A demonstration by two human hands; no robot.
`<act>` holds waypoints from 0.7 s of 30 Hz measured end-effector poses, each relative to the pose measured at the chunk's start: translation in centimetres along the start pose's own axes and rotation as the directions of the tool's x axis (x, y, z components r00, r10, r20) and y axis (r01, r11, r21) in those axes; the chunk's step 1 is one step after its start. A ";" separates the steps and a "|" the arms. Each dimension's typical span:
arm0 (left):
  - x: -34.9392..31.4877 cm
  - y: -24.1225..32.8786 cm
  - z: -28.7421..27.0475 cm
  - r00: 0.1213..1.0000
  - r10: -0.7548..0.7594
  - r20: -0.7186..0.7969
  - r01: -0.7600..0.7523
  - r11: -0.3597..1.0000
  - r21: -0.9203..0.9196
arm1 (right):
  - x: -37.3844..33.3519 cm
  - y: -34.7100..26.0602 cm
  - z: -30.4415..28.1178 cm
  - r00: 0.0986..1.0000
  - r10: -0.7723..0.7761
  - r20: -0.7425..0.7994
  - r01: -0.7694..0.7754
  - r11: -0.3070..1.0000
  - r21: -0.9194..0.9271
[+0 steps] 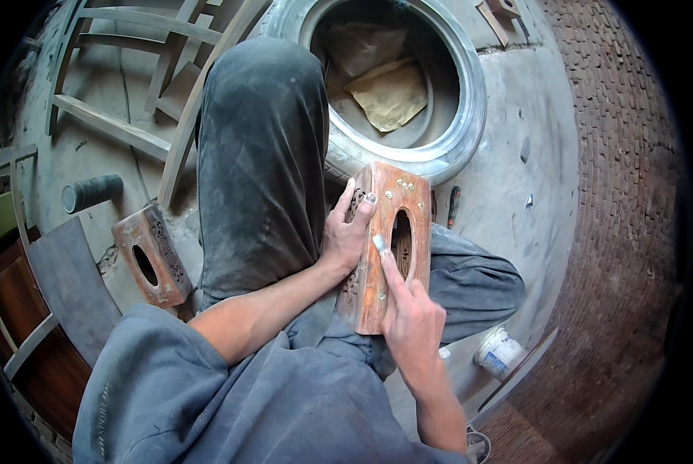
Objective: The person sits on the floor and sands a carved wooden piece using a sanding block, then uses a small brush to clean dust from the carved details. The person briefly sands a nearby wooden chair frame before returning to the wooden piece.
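Observation:
A carved reddish wooden tissue box cover (400, 185) stands tilted on my lap, with an oval slot and several pale round spots on its face. My left hand (348, 232) grips its carved left side, thumb up on the edge; a whitish patch covers the thumb tip. My right hand (412, 317) is at the slot's left rim. Its index finger stretches along the face with a pale cap or wrap at the tip, while the other fingers curl in. Whatever may lie inside those curled fingers is hidden.
A tyre (470, 100) lies ahead with yellowish sheets (391, 94) inside. A second tissue box cover (151, 255) stands at left beside a dark cylinder (92, 193) and a wooden frame (114, 127). A white tub (499, 352) is at right, near a brick surface (617, 155).

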State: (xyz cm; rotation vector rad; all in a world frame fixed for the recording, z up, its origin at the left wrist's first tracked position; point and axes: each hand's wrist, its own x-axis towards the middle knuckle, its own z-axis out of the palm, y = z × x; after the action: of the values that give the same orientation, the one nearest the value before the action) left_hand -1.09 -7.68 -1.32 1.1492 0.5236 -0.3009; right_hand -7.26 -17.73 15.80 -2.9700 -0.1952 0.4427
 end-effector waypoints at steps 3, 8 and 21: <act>-0.4 0.4 -0.1 1.000 -0.006 -0.008 0.007 0.999 0.037 | -0.2 0.0 0.4 1.000 0.001 -0.020 0.000 1.000 0.012; -0.3 0.2 -0.5 1.000 -0.019 0.007 0.019 0.999 0.033 | -0.4 -0.6 0.2 1.000 -0.002 -0.001 0.002 1.000 -0.007; -0.2 -0.3 -0.1 1.000 -0.007 -0.004 0.007 1.000 -0.024 | 0.6 -0.3 0.2 1.000 -0.009 -0.019 0.009 1.000 0.006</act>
State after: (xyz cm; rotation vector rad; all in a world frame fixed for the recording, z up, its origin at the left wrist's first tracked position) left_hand -1.45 -7.65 -1.44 1.1256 0.5339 -0.2974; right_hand -6.81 -17.29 15.45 -2.9652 -0.2051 0.4129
